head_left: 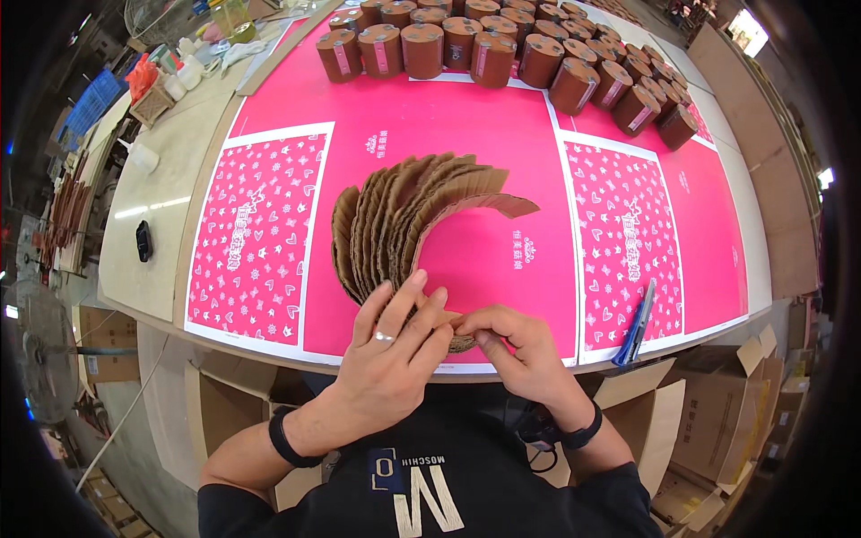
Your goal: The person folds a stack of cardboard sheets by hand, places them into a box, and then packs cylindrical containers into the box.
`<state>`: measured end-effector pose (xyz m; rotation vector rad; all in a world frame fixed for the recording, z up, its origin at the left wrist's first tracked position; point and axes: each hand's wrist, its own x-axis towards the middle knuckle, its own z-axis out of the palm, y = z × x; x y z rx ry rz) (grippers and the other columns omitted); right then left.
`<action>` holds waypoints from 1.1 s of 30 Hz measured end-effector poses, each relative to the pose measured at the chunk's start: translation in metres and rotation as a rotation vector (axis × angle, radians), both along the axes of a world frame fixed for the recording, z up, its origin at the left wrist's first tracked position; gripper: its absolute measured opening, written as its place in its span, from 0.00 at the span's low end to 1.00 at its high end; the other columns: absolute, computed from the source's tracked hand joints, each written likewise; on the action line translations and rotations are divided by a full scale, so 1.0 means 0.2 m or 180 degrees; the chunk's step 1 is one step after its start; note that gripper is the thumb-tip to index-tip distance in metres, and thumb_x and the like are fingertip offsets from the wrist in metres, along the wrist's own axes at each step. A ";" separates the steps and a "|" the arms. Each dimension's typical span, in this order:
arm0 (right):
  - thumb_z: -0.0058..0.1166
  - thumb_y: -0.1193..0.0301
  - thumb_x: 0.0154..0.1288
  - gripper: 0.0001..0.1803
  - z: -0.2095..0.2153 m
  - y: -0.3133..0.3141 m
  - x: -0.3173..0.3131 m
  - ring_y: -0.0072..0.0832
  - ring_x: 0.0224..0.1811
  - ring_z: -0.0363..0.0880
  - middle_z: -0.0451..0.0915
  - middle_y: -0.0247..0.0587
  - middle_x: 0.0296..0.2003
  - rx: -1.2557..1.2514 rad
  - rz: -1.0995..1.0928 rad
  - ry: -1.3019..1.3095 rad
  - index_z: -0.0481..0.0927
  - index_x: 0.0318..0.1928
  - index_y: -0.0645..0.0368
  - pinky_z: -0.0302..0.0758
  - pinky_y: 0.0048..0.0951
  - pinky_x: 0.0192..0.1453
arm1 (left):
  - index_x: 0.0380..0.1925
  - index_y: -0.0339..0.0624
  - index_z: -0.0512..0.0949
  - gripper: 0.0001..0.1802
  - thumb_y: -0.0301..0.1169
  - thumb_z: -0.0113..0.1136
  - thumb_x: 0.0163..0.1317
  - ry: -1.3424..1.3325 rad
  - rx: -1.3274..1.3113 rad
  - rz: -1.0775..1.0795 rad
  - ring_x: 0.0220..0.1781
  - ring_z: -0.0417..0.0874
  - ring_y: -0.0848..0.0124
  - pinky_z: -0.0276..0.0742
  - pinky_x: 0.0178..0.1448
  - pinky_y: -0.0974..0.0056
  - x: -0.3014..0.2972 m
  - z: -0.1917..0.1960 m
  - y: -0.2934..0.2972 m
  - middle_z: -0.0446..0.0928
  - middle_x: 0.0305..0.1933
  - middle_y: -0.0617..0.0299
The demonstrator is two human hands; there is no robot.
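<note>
The person's right hand (516, 345) pinches the near end of a bundle of corrugated cardboard strips (386, 220) between thumb and forefinger. The left hand (390, 359), a ring (384, 337) on one finger, lies against the same near end with fingers extended; whether it grips cannot be told. The strips fan out in a C-shaped curve on a pink printed sheet (475, 117). A blue utility knife (637, 325) lies to the right, and brown cylinders (423, 51) stand grouped at the far side.

cardboard bundle (392, 220): 1 | utility knife (638, 325): 1 | ring (384, 337): 1 | wristbands (286, 439): 2 | brown cylinders (493, 61): 20+
</note>
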<state>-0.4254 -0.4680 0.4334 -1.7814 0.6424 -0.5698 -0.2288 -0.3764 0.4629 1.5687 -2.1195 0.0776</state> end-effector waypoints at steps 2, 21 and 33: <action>0.53 0.85 0.65 0.16 0.05 0.01 0.00 0.41 0.52 0.84 0.83 0.49 0.48 -0.0251 0.0039 0.0004 0.77 0.53 0.63 0.79 0.34 0.56 | 0.45 0.37 0.81 0.19 0.25 0.66 0.51 -0.0393 -0.0002 -0.0120 0.52 0.77 0.58 0.66 0.65 0.47 0.02 0.01 -0.02 0.79 0.48 0.53; 0.58 0.81 0.59 0.24 -0.02 0.01 0.07 0.55 0.60 0.75 0.74 0.58 0.51 -0.1909 -0.0045 0.0719 0.71 0.57 0.69 0.75 0.45 0.61 | 0.49 0.31 0.74 0.26 0.35 0.69 0.53 -0.0461 0.0335 -0.0399 0.43 0.77 0.57 0.68 0.50 0.54 0.11 0.02 -0.13 0.78 0.41 0.49; 0.63 0.68 0.60 0.14 0.13 -0.10 0.29 0.50 0.60 0.78 0.81 0.53 0.42 -0.3243 0.0474 0.1319 0.75 0.40 0.61 0.74 0.49 0.65 | 0.30 0.40 0.72 0.11 0.31 0.62 0.50 -0.1122 0.0514 -0.0430 0.34 0.73 0.63 0.65 0.42 0.58 0.18 0.01 -0.13 0.71 0.29 0.59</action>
